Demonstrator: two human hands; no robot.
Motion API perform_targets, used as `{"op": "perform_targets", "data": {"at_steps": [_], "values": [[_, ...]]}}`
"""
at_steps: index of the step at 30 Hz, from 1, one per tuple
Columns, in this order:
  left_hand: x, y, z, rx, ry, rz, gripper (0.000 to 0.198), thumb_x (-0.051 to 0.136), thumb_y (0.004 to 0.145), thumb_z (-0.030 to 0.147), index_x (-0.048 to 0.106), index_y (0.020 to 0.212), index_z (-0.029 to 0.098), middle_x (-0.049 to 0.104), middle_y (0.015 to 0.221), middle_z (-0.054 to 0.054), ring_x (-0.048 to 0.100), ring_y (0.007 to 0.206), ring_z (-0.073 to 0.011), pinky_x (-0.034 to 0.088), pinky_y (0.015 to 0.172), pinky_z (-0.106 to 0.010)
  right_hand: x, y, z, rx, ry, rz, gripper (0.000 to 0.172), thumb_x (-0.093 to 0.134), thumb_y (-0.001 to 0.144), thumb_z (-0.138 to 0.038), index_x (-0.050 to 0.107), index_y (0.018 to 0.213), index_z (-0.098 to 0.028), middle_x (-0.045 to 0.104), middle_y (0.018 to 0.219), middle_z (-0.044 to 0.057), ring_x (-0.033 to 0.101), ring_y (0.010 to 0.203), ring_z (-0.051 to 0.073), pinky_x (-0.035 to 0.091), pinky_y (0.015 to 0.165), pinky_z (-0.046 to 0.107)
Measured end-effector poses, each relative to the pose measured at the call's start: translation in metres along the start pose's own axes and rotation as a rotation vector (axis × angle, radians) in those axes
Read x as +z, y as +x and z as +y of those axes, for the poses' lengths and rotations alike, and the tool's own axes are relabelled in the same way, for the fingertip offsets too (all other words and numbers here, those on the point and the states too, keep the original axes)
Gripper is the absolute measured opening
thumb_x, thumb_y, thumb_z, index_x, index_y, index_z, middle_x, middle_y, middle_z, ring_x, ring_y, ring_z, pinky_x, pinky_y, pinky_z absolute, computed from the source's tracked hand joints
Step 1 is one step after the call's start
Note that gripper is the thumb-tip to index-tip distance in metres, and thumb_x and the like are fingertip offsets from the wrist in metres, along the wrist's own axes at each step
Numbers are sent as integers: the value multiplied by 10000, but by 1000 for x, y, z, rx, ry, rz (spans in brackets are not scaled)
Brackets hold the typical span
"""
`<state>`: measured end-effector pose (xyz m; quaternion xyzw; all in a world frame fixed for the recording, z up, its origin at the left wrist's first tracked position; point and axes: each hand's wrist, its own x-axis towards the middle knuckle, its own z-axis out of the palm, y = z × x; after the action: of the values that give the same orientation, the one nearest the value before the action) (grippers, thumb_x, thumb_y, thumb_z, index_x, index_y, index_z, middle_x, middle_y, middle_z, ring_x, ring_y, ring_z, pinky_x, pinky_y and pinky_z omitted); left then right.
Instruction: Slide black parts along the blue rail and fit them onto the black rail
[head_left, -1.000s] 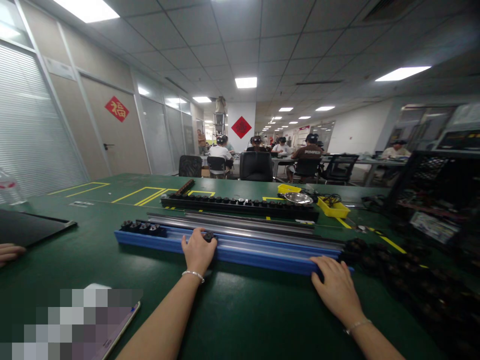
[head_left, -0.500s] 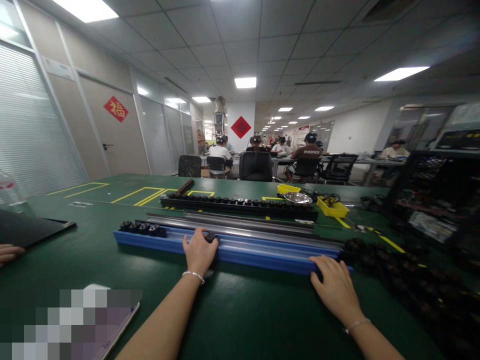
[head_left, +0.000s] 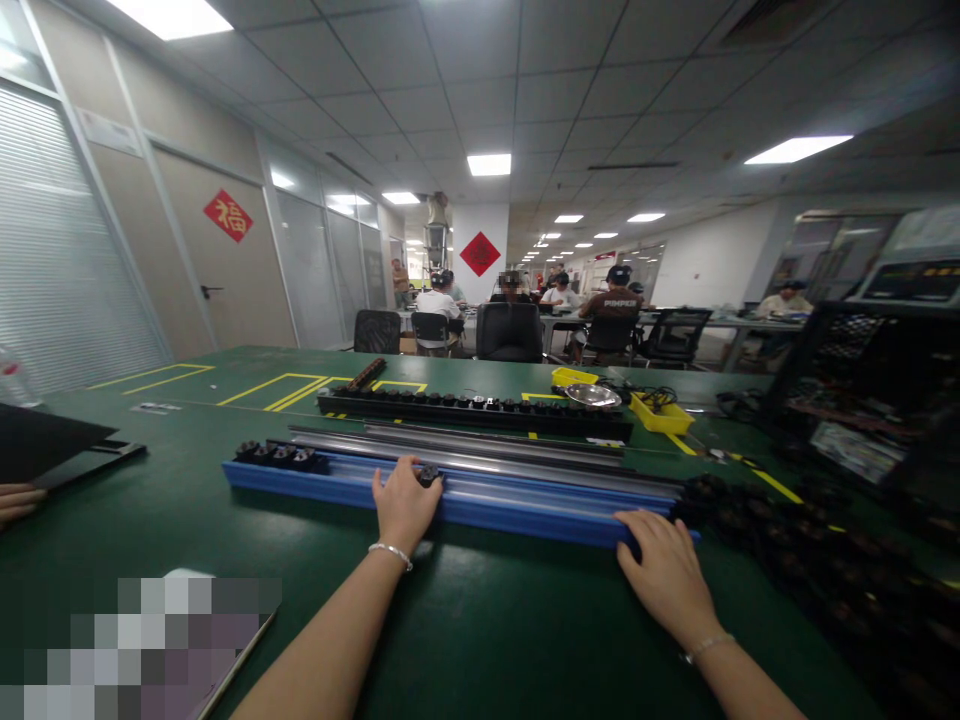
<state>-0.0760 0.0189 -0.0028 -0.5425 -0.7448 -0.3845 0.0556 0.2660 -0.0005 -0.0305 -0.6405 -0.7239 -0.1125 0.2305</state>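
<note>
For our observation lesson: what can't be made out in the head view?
In the head view:
Small black round part: near side, behind the left hand.
Long blue channel: stretch near right end, behind the right hand.
Transparent bottle: cut off by left edge.
Heaped black parts: too dark to count.

The left forearm (head_left: 322,640) stretches toward one o'clock; the left grip (head_left: 406,505), its back upward, has bent fingers and the thumb at two o'clock. The right forearm (head_left: 754,678) slants toward ten o'clock; the right grip (head_left: 669,572) has curved fingers, thumb apart.
</note>
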Motion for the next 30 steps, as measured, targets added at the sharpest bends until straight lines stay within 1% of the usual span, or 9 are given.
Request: {"op": "perform_targets", "data": {"at_steps": [7, 17, 24, 30], "values": [[3, 0, -2, 40, -30, 5, 301, 535, 731, 379, 499, 979, 212, 687, 838, -29, 632, 898, -221, 181, 1060, -478, -2, 1, -1, 16, 4, -26, 380, 394, 798, -296, 604, 1105, -214, 611, 1158, 57, 476, 1166, 236, 215, 1071, 506], [6, 1, -3, 60, -53, 2, 307, 560, 723, 388, 516, 970, 211, 679, 794, -12, 634, 850, -208, 222, 1052, -457, -2, 1, -2, 15, 5, -17, 373, 403, 789, -279, 608, 1095, -216, 613, 1153, 56, 478, 1164, 233, 219, 1070, 504], [5, 1, -2, 68, -73, -16, 302, 575, 720, 397, 520, 953, 212, 677, 791, -10, 632, 848, -207, 241, 1045, -448, -1, 0, -1, -4, 0, 5, 365, 412, 785, -277, 612, 1083, -211, 619, 1136, 65, 493, 1142, 236, 239, 1058, 510], [3, 1, 0, 51, -78, -29, 296, 603, 712, 390, 532, 938, 214, 674, 795, -12, 627, 856, -201, 291, 1018, -412, 0, 1, -1, -9, -8, 12, 362, 412, 783, -274, 614, 1077, -210, 623, 1128, 67, 497, 1138, 239, 244, 1055, 510]]}}
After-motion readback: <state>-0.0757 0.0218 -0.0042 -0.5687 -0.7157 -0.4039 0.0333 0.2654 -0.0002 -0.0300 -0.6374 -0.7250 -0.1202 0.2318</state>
